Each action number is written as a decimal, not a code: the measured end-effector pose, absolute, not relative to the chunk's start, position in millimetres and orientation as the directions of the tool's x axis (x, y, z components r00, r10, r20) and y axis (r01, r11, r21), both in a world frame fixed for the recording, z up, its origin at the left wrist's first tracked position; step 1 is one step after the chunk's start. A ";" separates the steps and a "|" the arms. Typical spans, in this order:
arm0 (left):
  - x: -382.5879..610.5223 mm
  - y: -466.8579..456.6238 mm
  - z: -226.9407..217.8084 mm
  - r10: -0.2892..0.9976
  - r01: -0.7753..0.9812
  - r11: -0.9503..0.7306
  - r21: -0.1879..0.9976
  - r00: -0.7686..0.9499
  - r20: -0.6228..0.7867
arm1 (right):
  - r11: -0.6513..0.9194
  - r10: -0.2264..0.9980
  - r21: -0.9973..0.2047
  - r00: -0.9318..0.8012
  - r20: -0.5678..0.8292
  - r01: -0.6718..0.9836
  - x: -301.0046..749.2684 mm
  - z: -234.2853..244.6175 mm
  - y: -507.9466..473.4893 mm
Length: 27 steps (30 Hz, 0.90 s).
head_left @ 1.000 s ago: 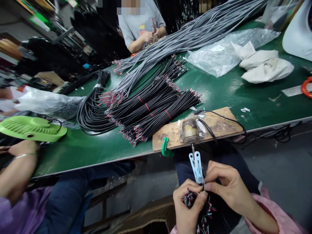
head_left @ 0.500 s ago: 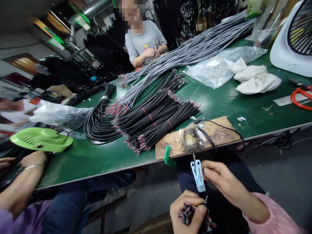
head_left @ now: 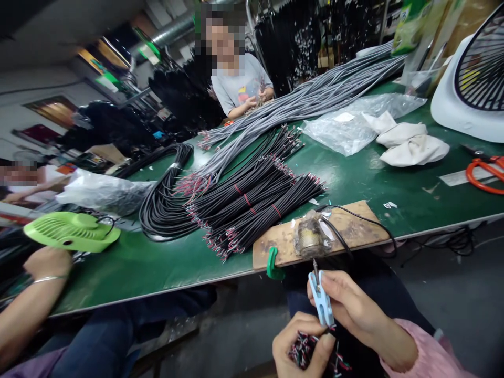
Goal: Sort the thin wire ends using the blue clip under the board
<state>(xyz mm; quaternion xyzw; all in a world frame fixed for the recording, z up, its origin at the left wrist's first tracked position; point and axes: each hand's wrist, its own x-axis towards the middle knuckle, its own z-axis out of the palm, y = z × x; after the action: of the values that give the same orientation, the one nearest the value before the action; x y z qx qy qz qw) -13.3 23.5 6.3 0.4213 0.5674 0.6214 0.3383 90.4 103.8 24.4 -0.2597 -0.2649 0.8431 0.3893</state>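
Note:
My left hand (head_left: pixel 303 344) is closed around a bundle of thin black cables, whose red, white and green wire ends (head_left: pixel 302 350) stick out between thumb and fingers. Just above it, my right hand (head_left: pixel 350 299) pinches a light blue clothes peg (head_left: pixel 325 310) between thumb and fingers. A thin metal rod (head_left: pixel 315 266) reaches from the peg's upper end to the wrapped cylindrical device (head_left: pixel 311 239) at the table edge. The peg's lower end is close to the wires by my left thumb; whether it touches them I cannot tell.
The device sits on a wooden board (head_left: pixel 360 226) held by a green clamp (head_left: pixel 272 262). Black cable bundles (head_left: pixel 252 205), grey cables (head_left: pixel 291 107), orange-handled scissors (head_left: pixel 482 176) and a green fan (head_left: pixel 71 231) lie on the green table (head_left: pixel 157 278). A co-worker's arm (head_left: pixel 35 294) rests at left.
My right hand has moved left and closed on the clothes peg, which it was beside before. My left hand still holds the cables. The camera view has shifted slightly.

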 end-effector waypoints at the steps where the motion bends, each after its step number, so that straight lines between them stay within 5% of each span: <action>1: -13.2 23.0 5.4 0.902 0.046 -0.116 0.992 -0.414 0.125 | -0.564 0.790 -0.637 -0.568 -0.231 -0.526 90.4 22.9 103.4; 8: -14.4 20.2 10.8 0.907 0.031 -0.106 0.994 -0.407 0.109 | -0.591 0.782 -0.557 -0.585 -0.215 -0.584 96.8 0.9 100.3; 13: -16.4 13.8 13.6 0.918 0.052 -0.070 0.996 -0.386 0.085 | -0.439 0.819 -0.809 -0.543 -0.183 -0.390 116.4 -20.6 100.1; 17: -15.7 0.1 -1.0 0.901 0.016 0.146 0.989 -0.415 -0.127 | -0.221 0.865 -0.951 -0.493 -0.090 -0.215 128.4 -18.1 94.6; 22: -11.3 -7.8 -12.8 0.819 0.029 0.269 0.963 -0.532 -0.213 | 0.078 0.807 -0.990 -0.576 0.133 -0.119 131.9 1.9 88.5; 27: -2.7 1.2 -6.2 0.836 -0.064 0.290 0.955 -0.469 -0.285 | 0.113 0.739 -0.993 -0.670 0.071 0.020 131.4 9.5 89.8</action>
<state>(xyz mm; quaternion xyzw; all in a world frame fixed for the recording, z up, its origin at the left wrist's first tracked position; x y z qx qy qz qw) -2.7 1.2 -6.2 0.2842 0.6786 0.5236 0.4296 131.4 89.8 9.5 -0.2773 -0.6843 0.6055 0.2970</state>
